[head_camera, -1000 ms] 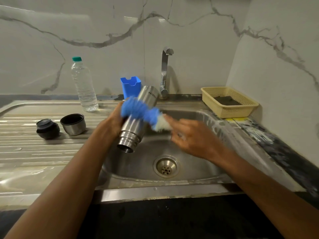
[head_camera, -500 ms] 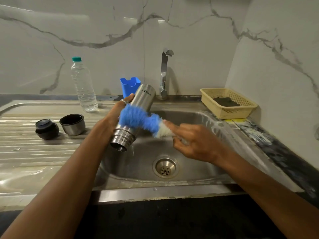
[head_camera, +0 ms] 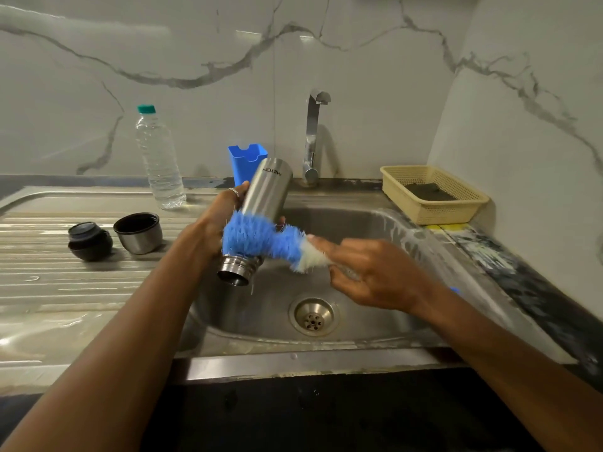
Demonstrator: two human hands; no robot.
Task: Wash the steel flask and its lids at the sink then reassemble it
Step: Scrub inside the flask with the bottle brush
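1. Behind left fingers (head_camera: 236,192): blue holder (head_camera: 246,161) and tap (head_camera: 313,135); farther left, bottle (head_camera: 160,158), upright on counter (head_camera: 65,305).
2. Left of them: cup lid (head_camera: 138,233), mouth up, dark inside; stopper (head_camera: 89,241) just beside.
3. Beyond right fingers (head_camera: 326,244): basket (head_camera: 434,194) holding dark pad (head_camera: 427,190).
4. Curled round flask (head_camera: 267,194), left fingers; open mouth tilted down over sink (head_camera: 359,220).
5. Closed on brush (head_camera: 261,238), right fingers; blue bristles against flask near neck.

Left hand (head_camera: 215,223) holds flask (head_camera: 266,194); right hand (head_camera: 375,275) holds brush (head_camera: 257,238).
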